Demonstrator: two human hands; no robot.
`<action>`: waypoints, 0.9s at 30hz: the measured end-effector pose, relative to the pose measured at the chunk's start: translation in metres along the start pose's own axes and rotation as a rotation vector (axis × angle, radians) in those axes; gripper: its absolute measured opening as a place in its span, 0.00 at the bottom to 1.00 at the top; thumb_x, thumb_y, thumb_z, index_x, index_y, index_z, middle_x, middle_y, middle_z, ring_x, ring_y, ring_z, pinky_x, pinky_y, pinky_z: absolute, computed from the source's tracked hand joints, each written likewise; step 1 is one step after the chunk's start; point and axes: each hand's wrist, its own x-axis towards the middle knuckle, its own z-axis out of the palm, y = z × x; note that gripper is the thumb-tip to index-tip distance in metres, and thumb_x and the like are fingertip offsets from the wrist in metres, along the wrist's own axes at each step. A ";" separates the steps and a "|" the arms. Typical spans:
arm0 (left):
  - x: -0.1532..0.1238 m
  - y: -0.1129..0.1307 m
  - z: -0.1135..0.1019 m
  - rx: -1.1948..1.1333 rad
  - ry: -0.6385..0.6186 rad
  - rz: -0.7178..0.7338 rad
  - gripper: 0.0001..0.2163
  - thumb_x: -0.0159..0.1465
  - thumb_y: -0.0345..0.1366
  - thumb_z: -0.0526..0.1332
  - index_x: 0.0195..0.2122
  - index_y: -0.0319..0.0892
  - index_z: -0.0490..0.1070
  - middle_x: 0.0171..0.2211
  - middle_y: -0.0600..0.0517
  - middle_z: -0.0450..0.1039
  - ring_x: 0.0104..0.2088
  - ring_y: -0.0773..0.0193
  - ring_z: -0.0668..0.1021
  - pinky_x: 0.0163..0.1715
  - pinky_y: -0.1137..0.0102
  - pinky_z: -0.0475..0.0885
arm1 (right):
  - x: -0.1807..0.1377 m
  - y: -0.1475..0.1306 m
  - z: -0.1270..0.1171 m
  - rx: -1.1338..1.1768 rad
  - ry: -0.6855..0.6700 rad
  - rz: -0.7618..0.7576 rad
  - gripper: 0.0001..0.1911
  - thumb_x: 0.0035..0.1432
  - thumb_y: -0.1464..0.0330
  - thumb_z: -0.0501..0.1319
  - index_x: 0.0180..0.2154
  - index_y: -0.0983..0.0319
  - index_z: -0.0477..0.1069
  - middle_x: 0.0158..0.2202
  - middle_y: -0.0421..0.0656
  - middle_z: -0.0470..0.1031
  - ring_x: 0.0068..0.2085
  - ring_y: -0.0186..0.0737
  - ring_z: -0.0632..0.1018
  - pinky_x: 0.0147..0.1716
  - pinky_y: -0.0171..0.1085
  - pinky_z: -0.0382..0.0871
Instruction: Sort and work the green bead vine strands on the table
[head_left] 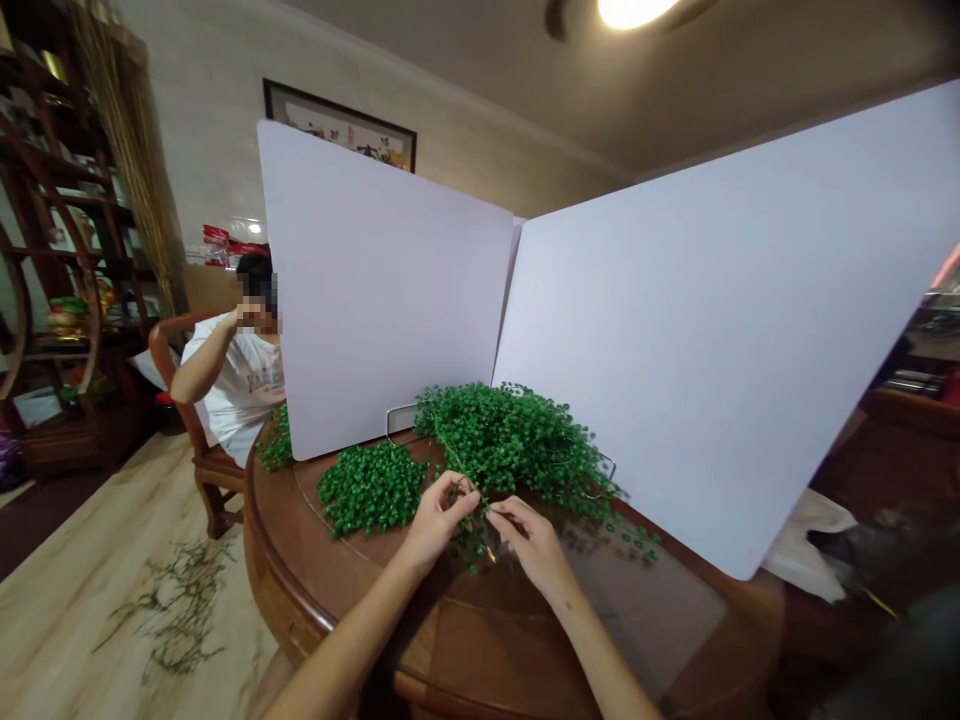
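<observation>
Over the near part of the round table, my left hand pinches a thin stem of a green sprig between thumb and fingers. My right hand is close beside it, with thumb and fingertips closed on the same sprig. Small round green leaves hang below the fingers. Just beyond both hands rises a large heap of green sprigs. To the left of my left hand sits a smaller green pile. A few loose green bits lie to the right.
Two white panels stand upright on the brown round table, with metal wire supports at their base. Behind the left panel a person in a white shirt sits on a wooden chair. Stripped stems litter the floor at left.
</observation>
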 end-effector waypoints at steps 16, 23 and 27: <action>-0.009 0.000 0.002 -0.156 -0.148 -0.104 0.19 0.49 0.44 0.73 0.34 0.39 0.68 0.32 0.55 0.68 0.27 0.70 0.71 0.27 0.75 0.66 | -0.007 0.005 0.000 -0.118 0.347 -0.101 0.22 0.59 0.50 0.57 0.42 0.61 0.73 0.45 0.49 0.73 0.41 0.44 0.75 0.42 0.40 0.69; -0.010 -0.006 -0.001 -0.063 -0.113 -0.004 0.18 0.51 0.45 0.72 0.34 0.38 0.70 0.32 0.52 0.71 0.33 0.67 0.73 0.36 0.72 0.66 | -0.023 -0.009 -0.002 -0.122 0.165 -0.124 0.23 0.63 0.50 0.53 0.34 0.59 0.76 0.37 0.47 0.78 0.42 0.46 0.76 0.45 0.40 0.67; -0.010 -0.008 -0.004 0.003 -0.149 0.028 0.17 0.53 0.45 0.70 0.33 0.38 0.69 0.30 0.53 0.70 0.32 0.67 0.71 0.35 0.73 0.65 | -0.023 -0.007 0.003 -0.135 0.103 -0.150 0.17 0.58 0.52 0.60 0.33 0.60 0.76 0.35 0.45 0.78 0.38 0.45 0.77 0.41 0.39 0.69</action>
